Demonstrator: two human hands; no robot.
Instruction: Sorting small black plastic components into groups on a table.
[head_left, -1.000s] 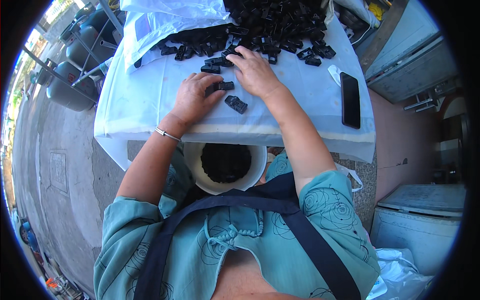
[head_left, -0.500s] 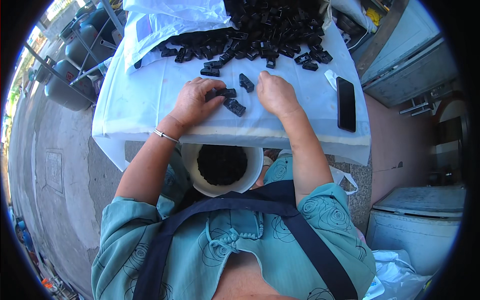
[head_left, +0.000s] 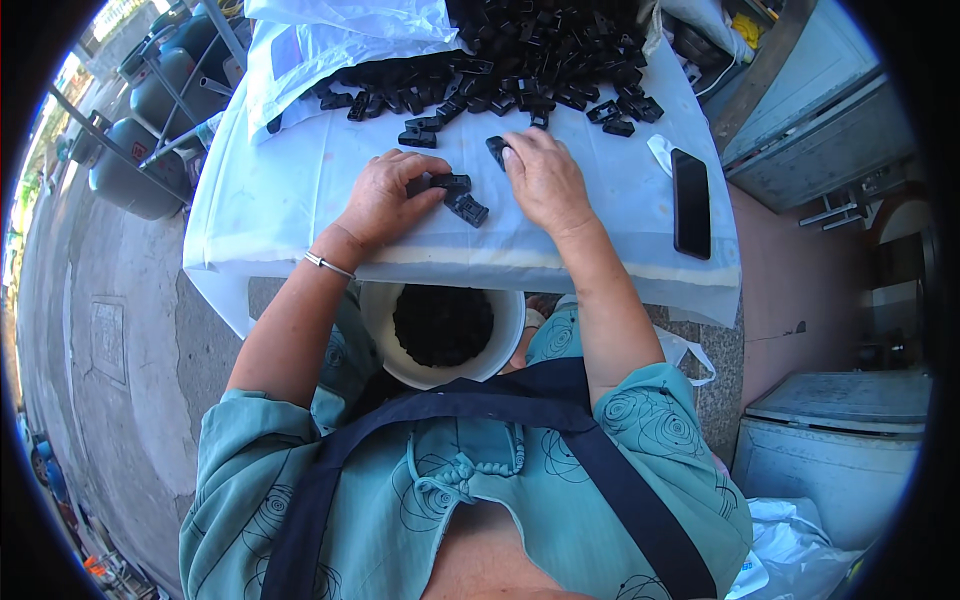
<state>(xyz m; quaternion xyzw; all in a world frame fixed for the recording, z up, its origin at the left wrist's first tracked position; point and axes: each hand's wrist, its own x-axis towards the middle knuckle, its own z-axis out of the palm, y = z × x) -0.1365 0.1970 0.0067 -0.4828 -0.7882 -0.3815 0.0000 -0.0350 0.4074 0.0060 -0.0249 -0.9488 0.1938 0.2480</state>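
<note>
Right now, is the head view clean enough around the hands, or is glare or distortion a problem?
Head view: hands sharp, left hand and right hand in hard sunlight; white table cover glares; black parts lose detail; fisheye bends edges toward the dark rim.

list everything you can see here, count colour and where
plastic clips: a large pile, black, far side of the table
loose clips: a few, black, between the hands
table cover: one, white, over the table
phone: one, black, right side of the table
bucket: one, white, full of black pieces, under the table's near edge
plastic bag: one, white, far left of the table
gas cylinders: several, grey, on the ground at left
left hand: on the table, fingers on a clip, bracelet at wrist
right hand: on the table, fingertips on a clip
</note>
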